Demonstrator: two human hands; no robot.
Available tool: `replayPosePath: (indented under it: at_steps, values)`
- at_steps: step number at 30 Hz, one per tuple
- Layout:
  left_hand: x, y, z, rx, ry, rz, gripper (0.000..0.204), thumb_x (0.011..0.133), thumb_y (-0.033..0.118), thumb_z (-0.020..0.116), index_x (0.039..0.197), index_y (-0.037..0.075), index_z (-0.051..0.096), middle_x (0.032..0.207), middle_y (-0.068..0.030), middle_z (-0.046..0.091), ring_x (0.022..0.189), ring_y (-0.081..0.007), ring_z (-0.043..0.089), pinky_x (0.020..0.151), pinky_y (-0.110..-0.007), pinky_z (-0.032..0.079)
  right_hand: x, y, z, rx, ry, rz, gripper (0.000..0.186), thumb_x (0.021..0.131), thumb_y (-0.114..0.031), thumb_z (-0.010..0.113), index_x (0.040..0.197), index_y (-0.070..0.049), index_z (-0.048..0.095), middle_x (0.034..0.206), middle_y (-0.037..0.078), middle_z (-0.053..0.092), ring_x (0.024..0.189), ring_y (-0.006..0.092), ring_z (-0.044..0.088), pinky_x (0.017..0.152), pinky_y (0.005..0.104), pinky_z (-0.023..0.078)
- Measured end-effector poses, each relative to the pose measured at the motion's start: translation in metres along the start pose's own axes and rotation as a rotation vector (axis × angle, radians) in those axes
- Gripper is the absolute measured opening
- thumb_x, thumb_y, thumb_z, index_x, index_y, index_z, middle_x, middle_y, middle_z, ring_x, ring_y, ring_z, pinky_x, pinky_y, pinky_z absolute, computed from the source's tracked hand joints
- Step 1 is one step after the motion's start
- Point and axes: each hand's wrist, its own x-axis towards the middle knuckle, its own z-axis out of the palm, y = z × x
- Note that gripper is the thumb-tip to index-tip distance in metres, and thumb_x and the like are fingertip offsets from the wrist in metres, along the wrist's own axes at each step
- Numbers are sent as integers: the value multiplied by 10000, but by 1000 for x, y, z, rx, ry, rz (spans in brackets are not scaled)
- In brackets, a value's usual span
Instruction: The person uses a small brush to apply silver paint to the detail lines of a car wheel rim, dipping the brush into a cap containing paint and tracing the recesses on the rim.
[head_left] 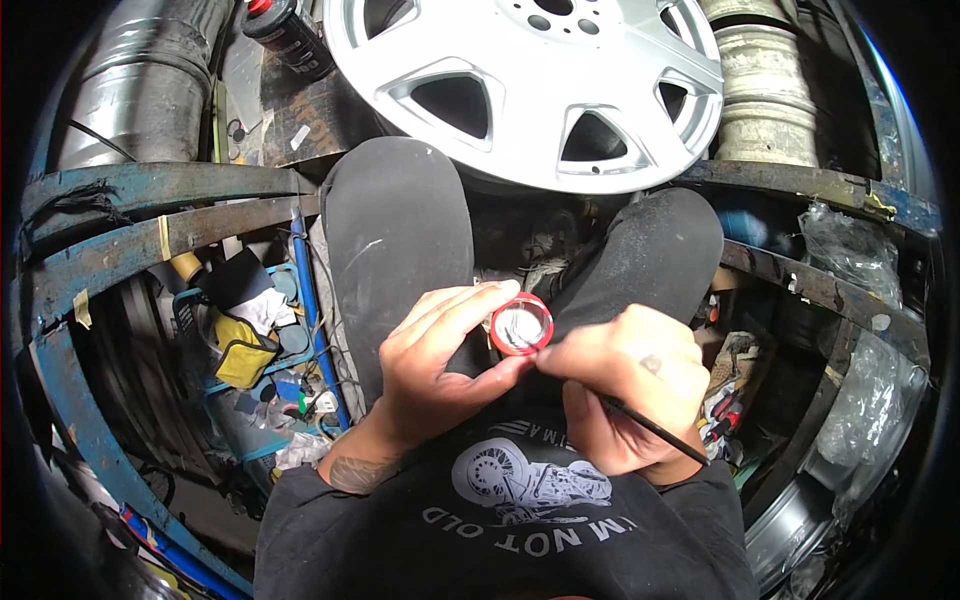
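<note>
In the head view, a red cup (518, 352) is pinched above the lap (400, 240) between the thumb and fingers of the left hand (425, 345); a thin black stick (655, 430) is gripped in the curled fingers of the right hand (640, 375). Beyond lies a silver wheel (535, 105).

Bold white capitals (535, 543), clear enough to read, arc beside a white motorcycle print (530, 478) on the front of a black cloth T-shirt (400, 565); a shorter line of lettering, partly lost in the folds, runs along the print's opposite side. Pale print, numerals included, marks a dark, red-capped bottle (290, 42) at the far left corner of a worn, dark box (350, 122), whose near edge carries faded orange-tan lettering, too worn to read fully.
</note>
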Motion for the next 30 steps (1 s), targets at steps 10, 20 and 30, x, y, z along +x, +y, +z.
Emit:
replayPosePath:
  at_steps: [10, 20, 30]
  values:
    - [3, -2, 0, 56, 15, 67, 467, 642, 68, 837, 1084, 11, 700, 1053, -123, 720, 928, -283, 685, 836, -354, 552, -3, 4, -1, -15, -25, 33, 251, 674, -5, 672, 920, -40, 709, 793, 75, 697, 628, 191, 658, 560, 290, 454]
    - [3, -3, 1, 92, 28, 99, 486, 623, 75, 856, 1075, 6, 693, 1049, -135, 711, 939, -292, 682, 846, -363, 543, -15, 10, -5, 12, 35, 122, 146, 749, -10, 656, 879, -2, 723, 755, 88, 713, 620, 197, 678, 556, 292, 450]
    - [4, -2, 1, 133, 27, 97, 476, 628, 87, 860, 1069, 18, 695, 1045, -107, 718, 911, -273, 685, 827, -354, 539, -43, 12, -1, 275, 322, 440, 139, 838, 14, 594, 895, 56, 713, 781, 141, 725, 596, 180, 632, 579, 279, 473]
